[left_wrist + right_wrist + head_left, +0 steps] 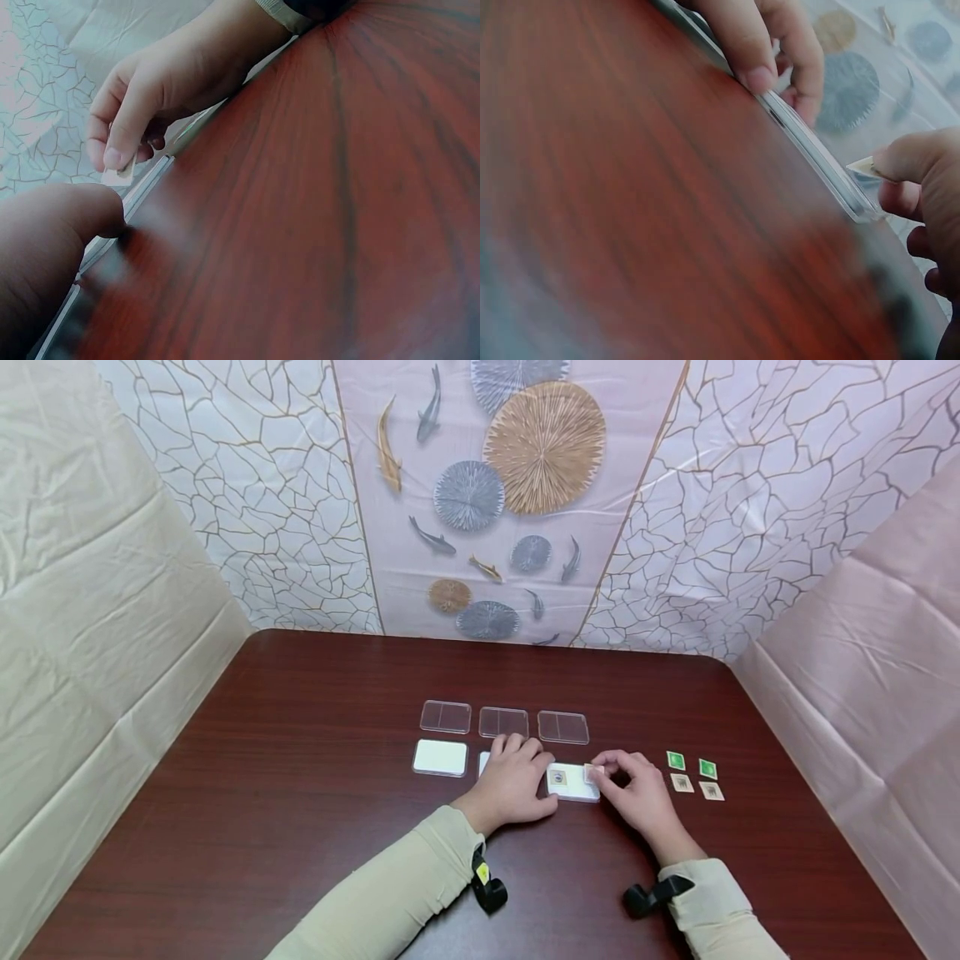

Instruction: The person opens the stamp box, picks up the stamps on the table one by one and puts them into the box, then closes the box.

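A shallow clear plastic case with a white insert (573, 790) lies between the hands. On its left part sits a small stamp-like square with a printed picture (558, 777). My left hand (513, 783) grips the case's left end, thumb at the near edge, fingers at the far edge. Between thumb and fingertip, my right hand (637, 789) pinches another pale stamp-like square (864, 166), tilted just above the case's right end. In the left wrist view this square shows under the right thumb (114, 157). Its printed face is mostly hidden.
Two green stamp-like squares (676, 761) and two pale ones (682, 783) lie to the right. Three clear lids (446, 717) form a row behind. Another white-filled case (440, 758) lies at the left; a further one is partly covered by the left hand.
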Available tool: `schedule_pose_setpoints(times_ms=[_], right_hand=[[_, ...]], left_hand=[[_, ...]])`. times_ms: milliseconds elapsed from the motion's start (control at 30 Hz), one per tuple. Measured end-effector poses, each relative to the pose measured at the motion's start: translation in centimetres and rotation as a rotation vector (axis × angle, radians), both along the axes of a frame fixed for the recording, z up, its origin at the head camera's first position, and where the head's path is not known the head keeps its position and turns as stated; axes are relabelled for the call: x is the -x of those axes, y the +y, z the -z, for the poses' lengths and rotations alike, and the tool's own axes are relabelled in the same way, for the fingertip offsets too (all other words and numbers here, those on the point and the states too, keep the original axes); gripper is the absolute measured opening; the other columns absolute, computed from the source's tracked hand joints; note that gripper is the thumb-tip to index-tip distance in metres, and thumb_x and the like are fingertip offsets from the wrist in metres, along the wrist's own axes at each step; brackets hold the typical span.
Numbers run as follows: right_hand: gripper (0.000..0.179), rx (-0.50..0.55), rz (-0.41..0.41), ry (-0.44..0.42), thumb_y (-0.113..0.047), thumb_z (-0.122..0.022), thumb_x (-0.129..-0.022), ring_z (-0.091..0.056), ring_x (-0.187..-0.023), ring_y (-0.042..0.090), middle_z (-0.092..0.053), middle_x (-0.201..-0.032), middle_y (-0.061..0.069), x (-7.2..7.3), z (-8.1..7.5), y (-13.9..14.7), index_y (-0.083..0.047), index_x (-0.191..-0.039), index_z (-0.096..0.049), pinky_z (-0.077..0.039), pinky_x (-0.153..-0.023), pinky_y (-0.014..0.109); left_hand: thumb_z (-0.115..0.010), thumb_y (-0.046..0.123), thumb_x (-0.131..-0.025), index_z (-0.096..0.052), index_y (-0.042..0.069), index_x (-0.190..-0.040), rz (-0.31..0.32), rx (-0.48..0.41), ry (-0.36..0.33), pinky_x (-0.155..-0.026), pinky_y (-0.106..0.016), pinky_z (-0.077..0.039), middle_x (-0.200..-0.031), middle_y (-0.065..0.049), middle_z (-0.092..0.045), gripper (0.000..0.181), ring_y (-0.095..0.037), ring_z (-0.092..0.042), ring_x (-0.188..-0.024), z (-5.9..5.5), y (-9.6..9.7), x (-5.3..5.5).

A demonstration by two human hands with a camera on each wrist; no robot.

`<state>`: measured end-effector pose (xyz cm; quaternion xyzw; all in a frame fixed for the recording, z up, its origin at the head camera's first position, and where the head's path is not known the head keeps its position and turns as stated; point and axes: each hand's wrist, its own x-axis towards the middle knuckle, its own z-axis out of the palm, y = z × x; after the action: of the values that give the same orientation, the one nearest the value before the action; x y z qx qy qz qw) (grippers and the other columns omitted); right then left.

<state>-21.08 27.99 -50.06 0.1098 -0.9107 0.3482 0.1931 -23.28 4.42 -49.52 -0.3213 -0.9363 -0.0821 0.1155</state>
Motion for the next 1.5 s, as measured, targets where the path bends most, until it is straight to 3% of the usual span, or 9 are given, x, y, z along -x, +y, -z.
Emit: schedule_pose_setpoints(times_ms=[433,767,1033,1500], right_hand=[[0.022,-0.137,-0.118,0.117,-0.007,-0.084,-0.078,-0.049,-0.079,0.017,-0.057,-0.075,-0.009,0.1,0.1,-0.7,-0.015,-0.093,-0.071,-0.035,-0.076,0.041],[0.012,-0.254,-0.120,0.155,-0.012,-0.082,-0.081,-0.049,-0.079,0.017,-0.055,-0.076,-0.011,-0.1,0.0,-1.2,-0.019,-0.086,-0.074,-0.034,-0.072,0.039],[0.011,-0.238,-0.113,0.123,-0.012,-0.082,-0.082,-0.052,-0.082,0.019,-0.058,-0.080,-0.009,-0.1,0.0,-1.0,-0.018,-0.087,-0.074,-0.035,-0.075,0.041],[0.012,-0.151,-0.100,0.162,-0.011,-0.081,-0.082,-0.053,-0.083,0.019,-0.063,-0.082,-0.006,0.0,0.0,-1.0,-0.017,-0.085,-0.071,-0.035,-0.077,0.041]], left_hand=[[-0.061,0.057,-0.082,-0.067,0.024,-0.126,-0.003,0.005,-0.013,-0.106,-0.047,-0.031,-0.121,0.004,-0.057,0.056,-0.021,-0.046,-0.114,0.1,0.2,0.2],[-0.061,0.058,-0.081,-0.067,0.023,-0.124,-0.002,0.003,0.020,-0.104,-0.047,-0.031,-0.119,0.004,-0.057,0.056,-0.021,-0.046,-0.112,0.1,0.1,0.1],[-0.062,0.058,-0.081,-0.067,0.023,-0.126,-0.004,0.001,0.002,-0.105,-0.047,-0.030,-0.119,0.003,-0.057,0.057,-0.021,-0.046,-0.113,0.1,0.2,0.1],[-0.060,0.060,-0.081,-0.060,0.019,-0.138,0.010,-0.011,0.012,-0.108,-0.049,-0.030,-0.124,0.002,-0.058,0.069,-0.021,-0.045,-0.116,0.0,-0.1,0.1]])
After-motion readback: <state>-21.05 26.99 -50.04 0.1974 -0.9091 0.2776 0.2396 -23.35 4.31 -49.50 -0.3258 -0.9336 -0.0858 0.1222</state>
